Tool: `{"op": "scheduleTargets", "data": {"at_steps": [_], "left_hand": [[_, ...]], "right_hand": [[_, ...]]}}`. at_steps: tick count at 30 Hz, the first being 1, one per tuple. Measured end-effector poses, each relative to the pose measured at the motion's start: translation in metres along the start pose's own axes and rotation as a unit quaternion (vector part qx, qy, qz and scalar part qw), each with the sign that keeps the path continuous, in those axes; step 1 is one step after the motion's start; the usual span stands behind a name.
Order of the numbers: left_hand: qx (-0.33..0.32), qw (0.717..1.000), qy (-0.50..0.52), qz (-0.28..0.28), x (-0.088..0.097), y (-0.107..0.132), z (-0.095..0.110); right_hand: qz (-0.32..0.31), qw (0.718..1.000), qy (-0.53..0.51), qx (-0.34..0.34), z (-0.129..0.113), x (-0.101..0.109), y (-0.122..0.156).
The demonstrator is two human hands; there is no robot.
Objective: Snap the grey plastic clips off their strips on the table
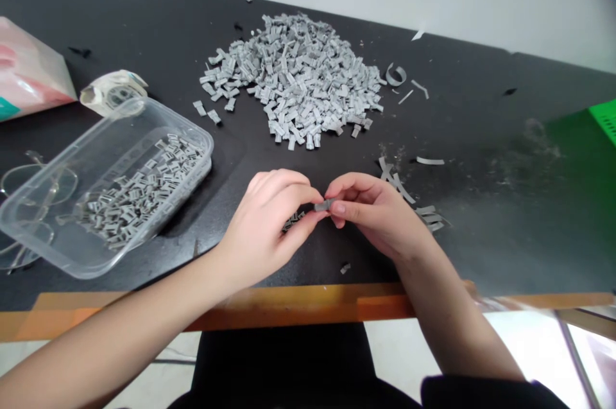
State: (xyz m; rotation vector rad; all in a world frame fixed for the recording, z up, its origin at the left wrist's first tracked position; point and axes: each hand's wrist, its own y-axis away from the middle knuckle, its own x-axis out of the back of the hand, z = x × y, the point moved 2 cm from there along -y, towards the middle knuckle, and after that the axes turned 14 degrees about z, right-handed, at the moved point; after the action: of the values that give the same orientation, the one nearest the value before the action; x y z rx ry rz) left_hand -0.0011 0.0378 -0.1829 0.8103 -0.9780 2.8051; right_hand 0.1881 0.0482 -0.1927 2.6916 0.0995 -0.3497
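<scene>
Near the front of the dark table, my left hand (276,219) and my right hand (370,213) meet fingertip to fingertip. Between them is a small grey plastic piece (322,205), pinched from both sides. Whether it is one part or two joined parts I cannot tell. Several small grey clips (292,221) show beneath my left hand, partly hidden by it. One loose clip (345,268) lies closer to the table edge. Beyond my hands rises a large heap of grey pieces (312,75).
At left stands a clear plastic tub (205,146) with small grey clips inside, beside eyeglasses (41,187), a white watch (115,89) and a pink pack (31,72). Grey strips (397,181) lie right of my hands. A green basket (584,158) stands at far right.
</scene>
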Motion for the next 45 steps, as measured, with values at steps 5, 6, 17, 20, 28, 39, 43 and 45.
{"op": "scheduleTargets", "data": {"at_steps": [5,6,17,20,28,39,43,45], "left_hand": [[-0.003,1.000,-0.024,0.002,0.001,0.001,-0.001],[0.011,1.000,-0.024,-0.004,0.001,0.000,-0.002],[0.072,0.989,-0.054,-0.120,-0.011,0.003,-0.011],[0.074,0.985,-0.082,-0.134,-0.012,0.004,-0.012],[0.033,0.978,-0.111,-0.176,-0.016,0.010,-0.011],[0.033,0.970,-0.152,-0.189,-0.017,0.012,-0.011],[0.042,0.969,-0.150,-0.190,-0.017,0.011,-0.013],[0.047,0.971,-0.139,-0.188,-0.017,0.010,-0.013]], "right_hand": [[0.003,1.000,-0.004,-0.012,0.001,0.000,0.000],[0.004,1.000,0.002,-0.011,0.001,0.000,0.000],[-0.006,0.986,0.162,-0.046,0.001,0.010,-0.008],[-0.018,0.975,0.202,-0.088,0.001,0.014,-0.010],[0.102,0.984,0.071,0.125,-0.014,0.012,-0.005],[0.282,0.731,0.586,0.208,-0.024,0.061,-0.018],[0.231,0.750,0.602,0.151,-0.023,0.059,-0.016],[0.243,0.761,0.584,0.146,-0.023,0.057,-0.015]]}}
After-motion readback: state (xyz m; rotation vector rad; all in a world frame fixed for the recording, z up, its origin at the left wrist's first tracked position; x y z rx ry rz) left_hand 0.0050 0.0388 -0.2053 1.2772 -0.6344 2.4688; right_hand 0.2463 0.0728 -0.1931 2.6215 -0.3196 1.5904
